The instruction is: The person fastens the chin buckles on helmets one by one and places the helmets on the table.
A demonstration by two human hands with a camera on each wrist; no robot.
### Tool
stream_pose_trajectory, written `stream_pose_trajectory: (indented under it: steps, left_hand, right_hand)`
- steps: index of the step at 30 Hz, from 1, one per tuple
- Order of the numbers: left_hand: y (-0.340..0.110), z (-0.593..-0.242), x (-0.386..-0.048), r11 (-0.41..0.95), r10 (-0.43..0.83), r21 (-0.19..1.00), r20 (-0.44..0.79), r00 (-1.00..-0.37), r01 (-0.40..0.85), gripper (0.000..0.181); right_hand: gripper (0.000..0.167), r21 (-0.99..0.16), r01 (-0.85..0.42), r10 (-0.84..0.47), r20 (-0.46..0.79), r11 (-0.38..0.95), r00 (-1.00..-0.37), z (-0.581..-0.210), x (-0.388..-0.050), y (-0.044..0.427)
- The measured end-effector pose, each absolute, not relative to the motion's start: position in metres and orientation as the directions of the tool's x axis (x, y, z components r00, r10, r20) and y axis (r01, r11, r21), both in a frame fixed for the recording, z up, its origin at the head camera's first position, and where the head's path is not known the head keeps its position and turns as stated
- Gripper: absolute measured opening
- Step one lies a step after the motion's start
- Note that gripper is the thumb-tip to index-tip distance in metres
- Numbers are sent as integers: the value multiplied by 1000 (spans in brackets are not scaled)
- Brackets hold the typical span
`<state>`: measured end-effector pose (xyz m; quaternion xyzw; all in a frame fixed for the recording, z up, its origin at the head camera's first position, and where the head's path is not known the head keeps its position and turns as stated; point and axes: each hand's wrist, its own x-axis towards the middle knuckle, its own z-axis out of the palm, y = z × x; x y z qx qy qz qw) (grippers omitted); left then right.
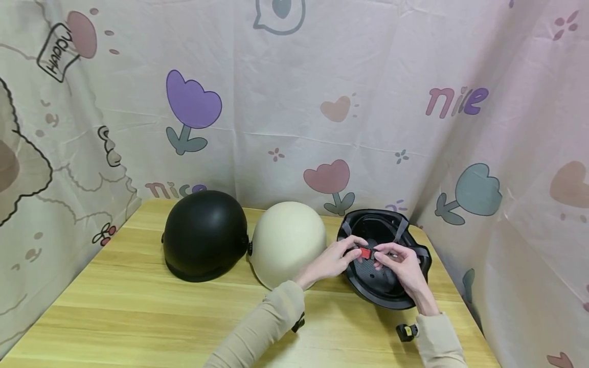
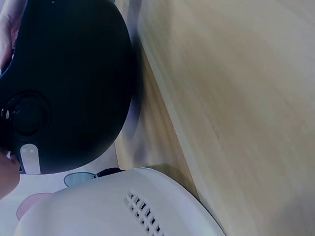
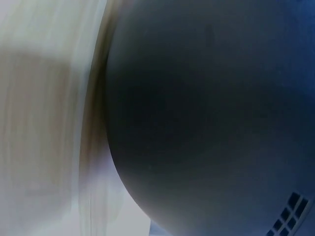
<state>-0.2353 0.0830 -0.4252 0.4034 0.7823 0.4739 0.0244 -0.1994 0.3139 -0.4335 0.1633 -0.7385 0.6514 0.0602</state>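
Note:
An upturned black helmet [image 1: 382, 301] lies at the table's right, with its padded inside and grey straps showing. Over its opening, my left hand [image 1: 335, 259] pinches the red buckle [image 1: 365, 253] of the chin strap. From the other side, my right hand [image 1: 405, 267] pinches the buckle's black end. The two buckle parts meet or nearly meet; whether they are locked I cannot tell. In the left wrist view the helmet's outer shell [image 2: 78, 83] fills the upper left. Only the dark shell [image 3: 206, 113] and its vent show in the right wrist view.
A cream helmet [image 1: 290, 240] stands dome up just left of the black one, close to my left forearm. Farther left is another black helmet [image 1: 204, 235], also dome up. They stand on a wooden table [image 1: 138, 317] with a patterned curtain [image 1: 276, 92] behind it.

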Motion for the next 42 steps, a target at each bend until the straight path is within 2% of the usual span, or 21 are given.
stream_pose_trajectory:
  steps: [5,10,14,17,19,22,24,28,31,38,42]
  left_hand:
    - [82,-427,-232,288,625,706,373,-686,647,32]
    - [80,-431,-233,246,585,687,457,-670,683,38]
    - [76,-436,-235,197,562,701,492,-665,685,41]
    - [73,-436,-235,191,580,738,447,-681,647,50]
    - [71,-436,-234,210,605,749,406,-685,628,61]
    - [70,-435,-234,222,644,741,377,-666,634,78]
    - [69,-435,-234,218,656,729,383,-650,649,82]
    - [69,-436,-235,222,642,734,385,-663,642,77]
    - [68,-435,-235,243,638,756,347,-688,608,73]
    - [67,-432,-234,283,652,758,297,-697,588,72]
    - [66,-432,-235,296,653,749,296,-698,594,68]
  right_hand:
    - [23,-932,-304,-54,300,198,-953,-433,-198,317]
    - [24,-890,-388,35,407,239,-913,-430,-196,318]
    - [17,-809,-551,124,580,208,-805,-429,-196,316]
    - [11,-703,-629,201,704,331,-681,-430,-196,317]
    - [12,-642,-606,258,757,470,-601,-430,-197,319]
    - [19,-592,-440,333,777,676,-535,-431,-195,324]
    - [22,-599,-327,369,750,731,-549,-432,-194,328]
    - [29,-623,-207,368,663,754,-652,-434,-191,335]
    - [32,-625,-177,355,628,761,-692,-437,-191,339]
    - [44,-622,-155,332,593,767,-733,-442,-191,344]
    - [51,-698,-128,393,535,705,-748,-445,-190,346]
